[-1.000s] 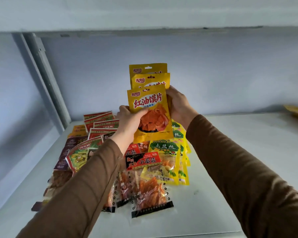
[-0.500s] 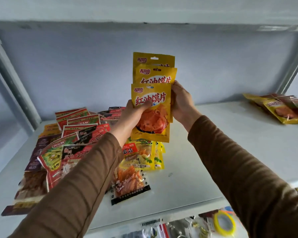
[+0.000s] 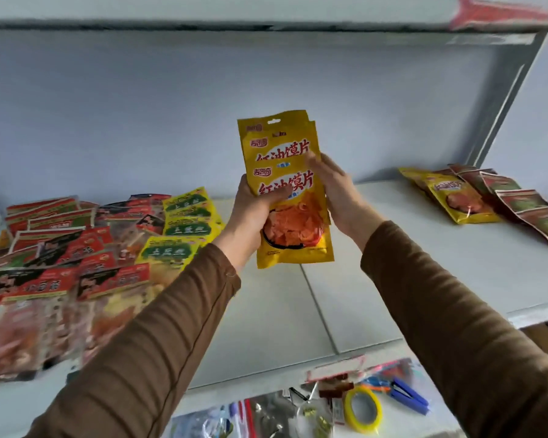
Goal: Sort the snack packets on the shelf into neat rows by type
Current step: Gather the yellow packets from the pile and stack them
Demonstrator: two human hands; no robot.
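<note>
Now both hands (image 3: 293, 205) grip yellow pkts (image 3: 287, 191) above shelf (image 3: 424, 279)

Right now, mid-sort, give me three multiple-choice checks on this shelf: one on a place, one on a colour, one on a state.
1. Where does the matching yellow packet lie on the shelf?
A. far right
B. far left
C. under the hands

2. What colour is the roll of tape below the shelf?
A. blue
B. yellow
C. white

3. How are the held packets kept?
A. lying flat on the shelf
B. pinched by one hand only
C. gripped upright between both hands

Answers:
1. A: a yellow packet of the same print lies at the far right of the shelf, beside the red packets.
2. B: the tape roll is yellow.
3. C: the left hand and the right hand both grip the held packets, which stand upright above the shelf.
</note>
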